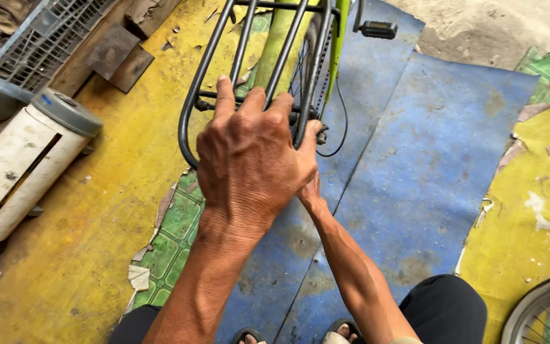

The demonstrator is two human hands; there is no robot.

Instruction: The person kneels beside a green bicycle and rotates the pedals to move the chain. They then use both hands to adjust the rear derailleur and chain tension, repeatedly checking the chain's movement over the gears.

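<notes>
Two hands, left hand (246,159) and right hand (310,181), one black rear rack (249,57), one green bicycle frame (338,32), one pedal (378,28), one white cylindrical canister (20,165), one loose wheel rim (539,309), two sandalled feet showing.

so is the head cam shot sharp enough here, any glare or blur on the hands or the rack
Head view: soft, even daylight, no hard shadows. The left hand is sharp, with only a mild sheen on its knuckles. The right hand is mostly hidden behind it. The black rear rack is crisp with no glare. The wheel rim at the lower right corner is cut off by the frame edge.
</notes>
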